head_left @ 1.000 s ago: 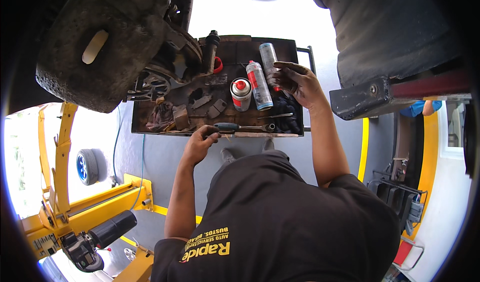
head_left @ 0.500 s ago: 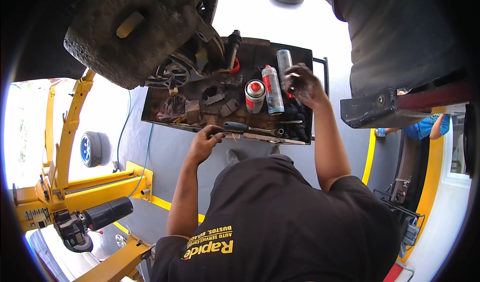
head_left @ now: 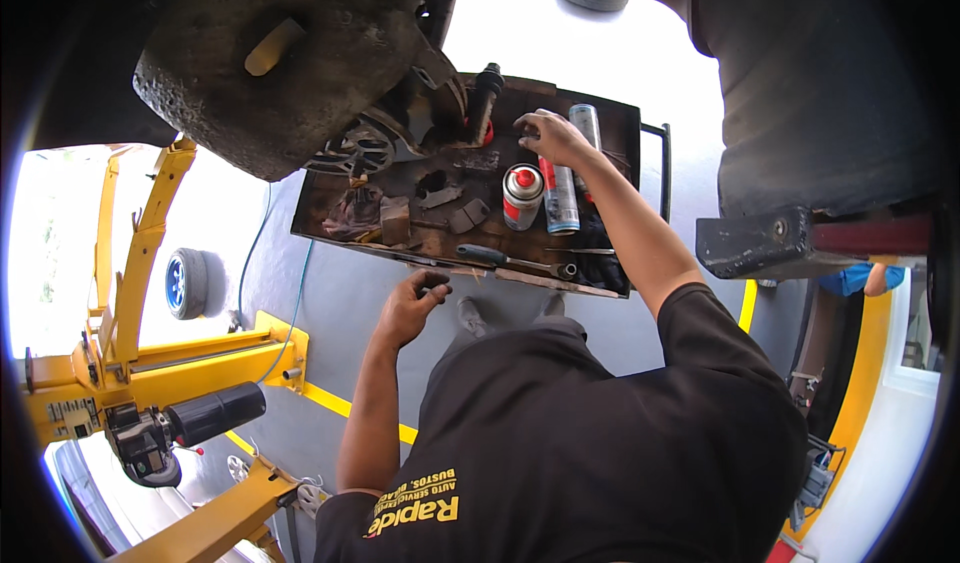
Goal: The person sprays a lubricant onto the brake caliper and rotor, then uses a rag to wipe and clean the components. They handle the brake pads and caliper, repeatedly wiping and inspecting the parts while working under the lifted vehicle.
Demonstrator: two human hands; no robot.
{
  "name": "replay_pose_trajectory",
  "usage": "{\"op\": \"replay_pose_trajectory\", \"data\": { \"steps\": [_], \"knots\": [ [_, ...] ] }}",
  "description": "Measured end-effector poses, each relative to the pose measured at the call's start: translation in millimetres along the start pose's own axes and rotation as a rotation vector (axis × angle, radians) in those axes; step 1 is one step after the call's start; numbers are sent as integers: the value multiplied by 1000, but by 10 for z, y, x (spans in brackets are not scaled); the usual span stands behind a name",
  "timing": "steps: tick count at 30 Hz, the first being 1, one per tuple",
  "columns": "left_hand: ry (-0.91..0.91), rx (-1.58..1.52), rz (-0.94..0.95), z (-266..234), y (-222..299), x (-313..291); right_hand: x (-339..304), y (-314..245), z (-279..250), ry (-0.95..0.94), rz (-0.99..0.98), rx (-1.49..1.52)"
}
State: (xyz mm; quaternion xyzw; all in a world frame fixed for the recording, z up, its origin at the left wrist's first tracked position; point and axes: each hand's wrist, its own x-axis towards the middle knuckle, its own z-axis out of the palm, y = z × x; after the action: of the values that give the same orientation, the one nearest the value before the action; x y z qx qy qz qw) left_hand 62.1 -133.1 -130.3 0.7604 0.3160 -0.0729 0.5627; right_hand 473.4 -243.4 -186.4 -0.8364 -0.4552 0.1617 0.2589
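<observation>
My right hand [head_left: 556,139] reaches over the dark metal tray [head_left: 350,240], its fingers loosely bent and apart with nothing visible between them. It covers the top of a red-and-silver spray can [head_left: 561,208]. A red-capped spray can [head_left: 522,198] stands to the left, and a silver can [head_left: 584,123] is just behind the hand. My left hand [head_left: 407,308] hangs just in front of the tray's near edge, fingers slightly bent and apart, seemingly empty. Closest to it in the tray is a ratchet wrench [head_left: 500,259] with a dark handle.
Brake pads [head_left: 468,216] and a rag [head_left: 352,213] lie in the tray. A large rusty vehicle part [head_left: 270,83] overhangs its left side. At the right juts a dark metal arm end [head_left: 752,243]. Yellow lift equipment [head_left: 190,358] and a wheel [head_left: 186,283] are at the left.
My right hand has moved left from the silver can to above the red-and-silver can. My left hand has come slightly down, away from the tray's edge.
</observation>
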Motion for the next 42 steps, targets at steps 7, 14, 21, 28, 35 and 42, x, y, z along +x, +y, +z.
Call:
{"op": "replay_pose_trajectory", "data": {
  "steps": [7, 14, 21, 28, 35, 42],
  "knots": [
    [132, 104, -134, -215, -305, -545, 803, -75, 474, -104, -95, -294],
    [260, 22, -295, -521, -675, -992, 1124, -82, 823, -234, -128, -404],
    [252, 17, -321, -552, -694, -902, 1386, 99, 1096, -274, -13, -382],
    [211, 89, -255, -513, -574, -772, 1371, 226, 1315, -96, -60, -305],
    [209, 94, -250, -509, -528, -735, 1427, 174, 1345, -142, 5, -296],
    [226, 113, -253, -512, -489, -794, 1273, -51, 1080, -140, 86, -166]
  ]
}}
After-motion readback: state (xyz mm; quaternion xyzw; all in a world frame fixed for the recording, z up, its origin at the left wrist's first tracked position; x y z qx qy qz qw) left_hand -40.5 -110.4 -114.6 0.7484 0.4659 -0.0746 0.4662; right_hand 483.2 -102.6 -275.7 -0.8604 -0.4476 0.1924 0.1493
